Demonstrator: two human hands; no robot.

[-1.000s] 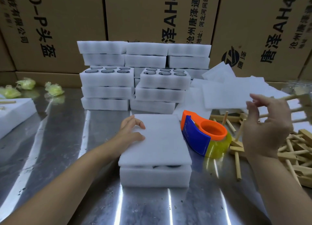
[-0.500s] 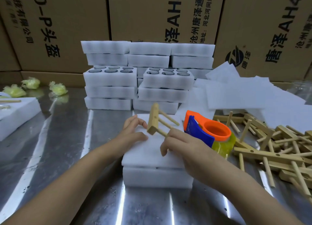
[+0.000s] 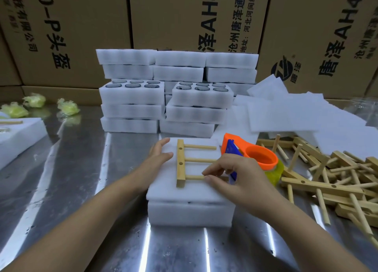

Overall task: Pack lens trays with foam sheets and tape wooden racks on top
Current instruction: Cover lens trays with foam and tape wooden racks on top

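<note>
The rack [image 3: 181,169] lies flat on the foam sheet [image 3: 192,192] that covers the tray [image 3: 190,214] in front of me on the counter [image 3: 71,179]. My right hand [image 3: 237,177] pinches its nearest dowel between thumb and forefinger, the other fingers loosely curled. My left hand [image 3: 157,157] rests on the sheet's left edge, fingers straight, holding nothing. The tape dispenser [image 3: 259,159] sits just right of the tray, beside a pile of racks [image 3: 331,181]. Tray stacks [image 3: 163,102] stand behind.

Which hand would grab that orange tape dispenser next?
Probably the right hand: it pinches the wooden rack right beside the tape dispenser, while the left hand rests on the foam sheet, farther away.
</note>
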